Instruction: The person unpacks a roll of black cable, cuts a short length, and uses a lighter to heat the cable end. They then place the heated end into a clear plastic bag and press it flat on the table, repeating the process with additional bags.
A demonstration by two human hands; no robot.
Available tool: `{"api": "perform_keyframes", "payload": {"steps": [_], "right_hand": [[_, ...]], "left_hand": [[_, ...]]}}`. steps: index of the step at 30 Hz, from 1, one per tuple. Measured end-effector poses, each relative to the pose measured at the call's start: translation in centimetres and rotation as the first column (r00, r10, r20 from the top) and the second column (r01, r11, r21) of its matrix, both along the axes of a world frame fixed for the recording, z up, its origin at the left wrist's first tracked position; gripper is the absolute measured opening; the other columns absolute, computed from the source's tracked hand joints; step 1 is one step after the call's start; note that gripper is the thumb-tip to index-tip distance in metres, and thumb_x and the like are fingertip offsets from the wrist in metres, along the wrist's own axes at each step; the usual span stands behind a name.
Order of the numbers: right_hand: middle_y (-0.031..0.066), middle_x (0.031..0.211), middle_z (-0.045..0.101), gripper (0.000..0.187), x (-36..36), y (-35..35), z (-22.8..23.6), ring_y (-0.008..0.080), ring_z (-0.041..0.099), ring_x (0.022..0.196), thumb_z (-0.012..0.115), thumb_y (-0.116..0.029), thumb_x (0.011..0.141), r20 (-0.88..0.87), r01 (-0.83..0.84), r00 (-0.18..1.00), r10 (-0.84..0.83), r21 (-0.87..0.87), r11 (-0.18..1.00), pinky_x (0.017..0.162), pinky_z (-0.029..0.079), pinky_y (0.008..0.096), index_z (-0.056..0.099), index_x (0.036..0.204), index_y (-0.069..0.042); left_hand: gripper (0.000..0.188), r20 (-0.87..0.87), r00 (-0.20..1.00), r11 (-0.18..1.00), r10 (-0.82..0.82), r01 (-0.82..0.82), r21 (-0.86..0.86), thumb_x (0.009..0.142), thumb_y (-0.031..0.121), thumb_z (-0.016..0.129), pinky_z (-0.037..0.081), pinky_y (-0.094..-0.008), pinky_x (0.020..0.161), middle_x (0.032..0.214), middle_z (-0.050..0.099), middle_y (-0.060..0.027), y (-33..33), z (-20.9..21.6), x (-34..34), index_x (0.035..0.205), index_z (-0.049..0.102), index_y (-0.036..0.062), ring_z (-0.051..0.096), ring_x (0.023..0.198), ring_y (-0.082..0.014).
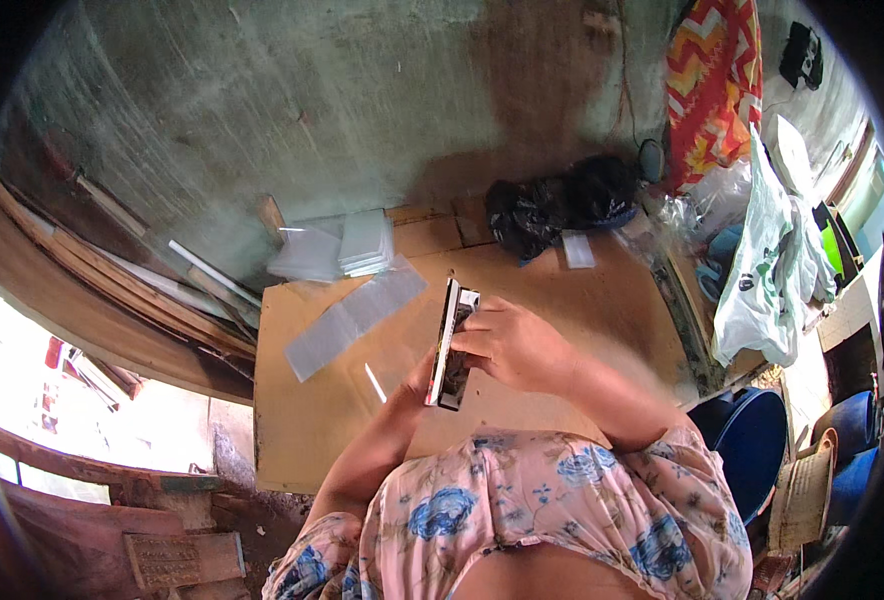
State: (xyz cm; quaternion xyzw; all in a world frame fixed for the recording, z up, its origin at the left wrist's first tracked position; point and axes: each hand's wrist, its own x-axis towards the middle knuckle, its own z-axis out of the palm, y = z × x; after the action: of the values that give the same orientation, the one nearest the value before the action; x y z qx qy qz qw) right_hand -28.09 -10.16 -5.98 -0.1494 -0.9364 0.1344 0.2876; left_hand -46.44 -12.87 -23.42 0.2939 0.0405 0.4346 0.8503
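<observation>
Over tan tabletop (602, 300), between hands: slim dark-edged case (453, 378), long axis away from chest; at right face, right hand (510, 345), fingers bent against it; at left, left hand (422, 378); pinch part-hidden on both, cannot tell

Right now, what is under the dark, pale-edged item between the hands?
Tan tabletop shows around the item; the left hand is partly behind it. Whatever lies directly beneath is covered.

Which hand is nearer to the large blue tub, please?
Right: the right hand is to the left of the tub; the left hand is farther left.
</observation>
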Motion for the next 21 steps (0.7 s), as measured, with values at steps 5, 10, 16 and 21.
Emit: {"api": "perform_keyframes", "payload": {"steps": [5, 10, 16, 21], "right_hand": [[0.0068, 0.077, 0.055, 0.009, 0.5, -0.1, 1.3, 0.0258, 0.054, 0.079, 0.061, -0.014, 0.07, 0.066, -0.025, 0.998, 0.017, 0.123, 0.992, 0.072, 0.043, 0.0362, 0.058, 0.074, -0.006], [0.0118, 0.08, 0.056, 0.006, 1.1, -1.5, 1.4, 0.0299, 0.054, 0.078, 0.056, -0.008, 0.075, 0.127, 0.122, 0.988, -0.089, -0.283, 0.951, 0.067, 0.043, 0.038, 0.054, 0.08, -0.004], [0.0122, 0.076, 0.054, 0.003, 2.2, -1.4, 0.5, 0.0254, 0.053, 0.068, 0.051, -0.005, 0.081, -0.097, 0.195, 0.962, -0.255, -0.41, 0.891, 0.06, 0.042, 0.032, 0.052, 0.082, -0.002], [0.0051, 0.067, 0.05, 0.003, 2.0, -0.9, -0.4, 0.0126, 0.049, 0.057, 0.051, -0.004, 0.083, -0.287, 0.33, 0.797, -0.531, -0.529, 0.782, 0.053, 0.041, 0.0271, 0.052, 0.083, -0.001]], "left_hand": [[0.067, 0.051, 0.977, 0.968, -0.208, 0.213, -0.13, 0.074, 0.037, 0.064, 0.049, -0.0327, 0.072, 0.112, 0.049, -0.0175, -1.3, 0.2, -1.0, 0.127, 0.035, 0.0093, 0.056, 0.09, -0.0236], [0.075, 0.077, 0.932, 0.92, -0.354, 0.362, -0.151, 0.074, 0.032, 0.065, 0.047, -0.0467, 0.078, 0.127, 0.037, -0.023, -3.7, 1.5, -1.3, 0.134, 0.025, 0.0118, 0.05, 0.103, -0.0403], [0.092, 0.109, 0.989, 0.891, -0.103, 0.141, -0.431, 0.065, 0.047, 0.07, 0.026, -0.0417, 0.1, 0.129, 0.039, -0.0161, -6.0, 8.6, -2.8, 0.132, 0.027, 0.0017, 0.037, 0.119, -0.0251], [0.071, -0.792, 0.499, 0.935, 0.352, -0.144, 0.325, 0.062, 0.024, 0.077, 0.036, -0.0334, 0.092, 0.113, 0.053, -0.0123, -6.1, 9.0, -2.6, 0.12, 0.043, 0.0001, 0.049, 0.105, -0.0203]]}}
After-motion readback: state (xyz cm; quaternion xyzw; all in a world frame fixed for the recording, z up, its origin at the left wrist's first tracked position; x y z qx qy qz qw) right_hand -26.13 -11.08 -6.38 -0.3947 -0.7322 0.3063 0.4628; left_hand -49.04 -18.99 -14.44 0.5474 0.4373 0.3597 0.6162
